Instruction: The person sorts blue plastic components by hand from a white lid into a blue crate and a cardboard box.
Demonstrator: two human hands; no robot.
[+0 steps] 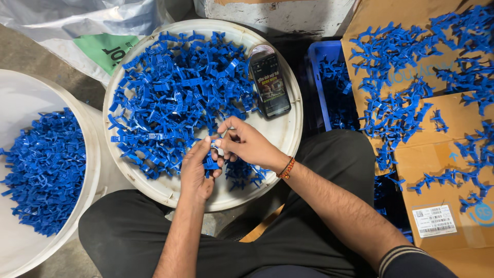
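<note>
Concrete floor (31,51), grey and worn, carries the whole lot.

Item one — round white lid (288,131), laid flat before the seated person's knees, heaped across its left and middle with small blue plastic clips (175,98). A dark phone (269,85) lies on the lid's upper right, screen lit, just beside the heap.

Item two — left hand (195,172), over the near part of the lid, fingers curled around one blue piece (211,164); grip closed on it. Right hand (247,144), touching the left, thumb and forefinger pinching the same piece from above; an orange beaded band (287,168) sits on that wrist.

Item three: white bucket (90,154) to the left, just beside the lid, holding loose blue clips.

Item four: blue crate (321,56) to the right, partly under flattened brown cardboard (437,170), which bears branched blue sprues (396,108), still joined.

Item five: crumpled plastic sack (77,20) at upper left.
</note>
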